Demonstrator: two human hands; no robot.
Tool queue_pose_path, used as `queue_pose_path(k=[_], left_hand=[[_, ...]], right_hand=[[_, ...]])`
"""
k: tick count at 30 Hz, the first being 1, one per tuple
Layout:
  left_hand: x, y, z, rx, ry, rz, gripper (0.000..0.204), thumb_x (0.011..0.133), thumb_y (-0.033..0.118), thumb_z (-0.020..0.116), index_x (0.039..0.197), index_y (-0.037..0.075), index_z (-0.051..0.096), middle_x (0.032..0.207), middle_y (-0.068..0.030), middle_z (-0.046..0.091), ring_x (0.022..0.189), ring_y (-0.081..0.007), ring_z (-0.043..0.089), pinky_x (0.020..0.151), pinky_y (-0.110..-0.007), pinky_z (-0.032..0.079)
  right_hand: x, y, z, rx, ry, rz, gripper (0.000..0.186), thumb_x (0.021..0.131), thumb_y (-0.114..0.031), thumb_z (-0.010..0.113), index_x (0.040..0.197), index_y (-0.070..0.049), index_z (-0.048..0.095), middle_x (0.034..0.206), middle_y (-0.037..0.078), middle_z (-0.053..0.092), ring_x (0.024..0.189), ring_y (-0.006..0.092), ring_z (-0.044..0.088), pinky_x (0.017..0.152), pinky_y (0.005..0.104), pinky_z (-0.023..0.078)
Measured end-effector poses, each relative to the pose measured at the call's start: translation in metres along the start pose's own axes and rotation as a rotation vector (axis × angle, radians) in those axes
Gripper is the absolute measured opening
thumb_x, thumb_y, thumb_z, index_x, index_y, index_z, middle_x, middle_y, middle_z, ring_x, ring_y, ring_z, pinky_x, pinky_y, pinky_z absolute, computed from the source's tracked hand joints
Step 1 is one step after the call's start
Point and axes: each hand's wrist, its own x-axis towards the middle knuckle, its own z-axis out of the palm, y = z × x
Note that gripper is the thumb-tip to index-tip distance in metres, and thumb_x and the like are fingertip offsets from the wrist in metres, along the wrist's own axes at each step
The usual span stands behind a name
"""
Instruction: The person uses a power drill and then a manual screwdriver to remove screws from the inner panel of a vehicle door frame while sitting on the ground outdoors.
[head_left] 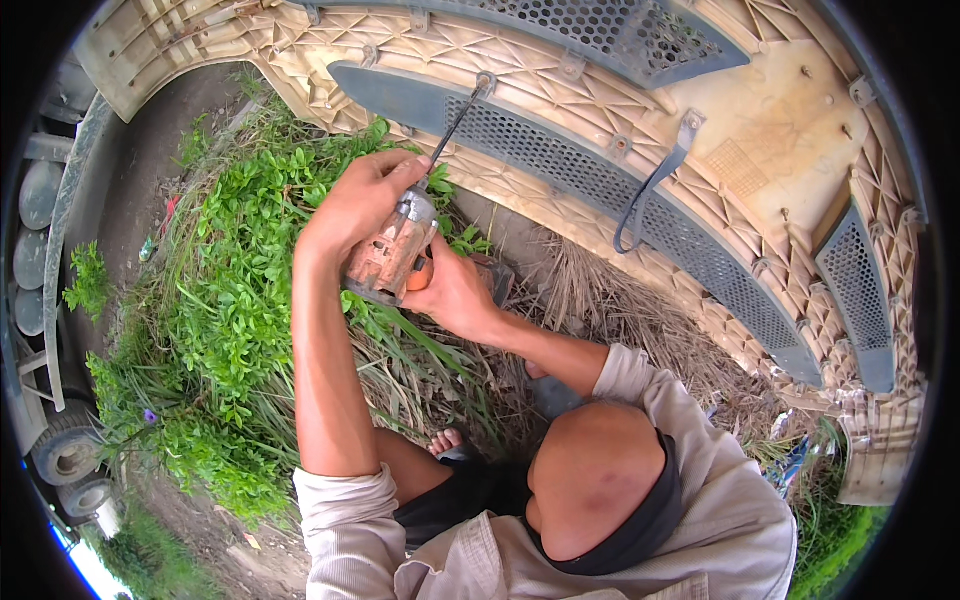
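Nearest the camera sits the person's bare knee (600, 480), framed by a dark rolled trouser edge and pale beige sleeves; a foot in a sandal (447, 441) shows just left of the knee, on dry straw.

Above the knee, both forearms rise to a worn orange power drill (392, 255). The left hand (362, 200) is wrapped over the top and rear of the drill body, fingers curled tight around the casing. The right hand (452, 290) grips the drill from beneath and to the right, fingers closed about the handle; the trigger finger cannot be made out. The drill is tilted, its nose pointing up and to the right.

From the drill's chuck a long thin dark bit (455, 125) runs up and right to a small metal bracket (486, 82) at the upper edge of a grey perforated grille strip (600, 180). The bit's tip meets the bracket; whether it has entered cannot be told.

The grille strip is set in a large cream-coloured plastic panel (760, 130) with a ribbed lattice back, arching beyond the drill. A dark curved strap (650, 195) hangs across the strip, right of the drill. A second grille strip (600, 30) lies further up the panel.

Left of the drill grows a thick green weed patch (230, 290); beyond it, bare earth and vehicle wheels (65, 450) at the far left rim.
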Motion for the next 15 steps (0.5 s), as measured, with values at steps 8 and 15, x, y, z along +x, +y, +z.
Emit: queue_pose_path(k=[8, 15], left_hand=[[-0.082, 0.052, -0.012, 0.567, 0.238, 0.021, 0.072, 0.087, 0.047, 0.073, 0.141, 0.004, 0.054, 0.112, -0.0215, 0.072, 0.099, -0.0328, 0.071, 0.088, -0.043, 0.055], [-0.090, 0.064, 0.070, 1.289, 0.661, 0.002, 0.032, 0.094, 0.023, 0.065, 0.119, 0.003, 0.061, 0.086, -0.0118, 0.068, 0.073, -0.0254, 0.072, 0.060, -0.034, 0.059]], right_hand=[[0.017, -0.040, 0.030, 0.290, -0.053, 0.007, 0.065, 0.074, -0.022, 0.086, 0.121, 0.005, 0.051, 0.095, 0.021, 0.072, 0.085, 0.0322, 0.074, 0.077, 0.0419, 0.058], [0.016, -0.025, 0.046, 0.259, 0.120, -0.498, 0.053, 0.080, -0.019, 0.083, 0.122, 0.003, 0.059, 0.095, 0.017, 0.072, 0.095, 0.0219, 0.071, 0.078, 0.0374, 0.056]])
